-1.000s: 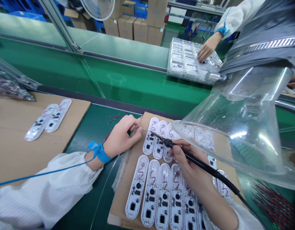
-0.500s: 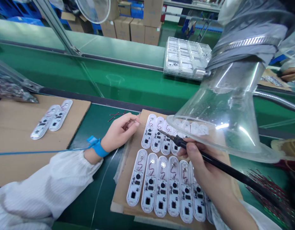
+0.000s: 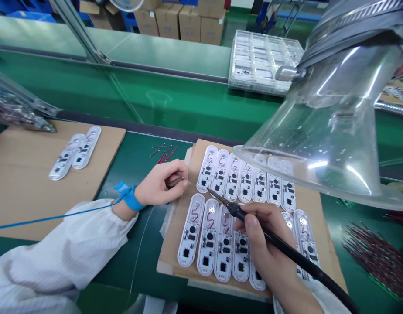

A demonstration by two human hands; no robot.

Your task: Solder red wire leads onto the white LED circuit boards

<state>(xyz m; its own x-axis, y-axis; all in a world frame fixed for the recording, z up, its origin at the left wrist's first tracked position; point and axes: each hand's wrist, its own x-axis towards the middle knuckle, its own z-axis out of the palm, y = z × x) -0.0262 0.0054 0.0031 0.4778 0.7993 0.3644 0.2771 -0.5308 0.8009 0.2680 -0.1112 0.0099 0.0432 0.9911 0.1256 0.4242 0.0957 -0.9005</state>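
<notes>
Soldering iron (image 3: pixel 286 250) juts leftward from right grip (image 3: pixel 267 254) clasping it; left grip (image 3: pixel 162 184) pinches wire (image 3: pixel 192 183).

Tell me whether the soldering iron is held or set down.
Held: the right hand grips the soldering iron, pointing it toward the left hand.

Bright, even light is spread over the scene. White glare streaks are thrown across the clear hood (image 3: pixel 319 131) between two and three o'clock, while the cartons (image 3: pixel 190 22) near twelve and the wires (image 3: pixel 374 257) at four are left slightly blurred.
</notes>
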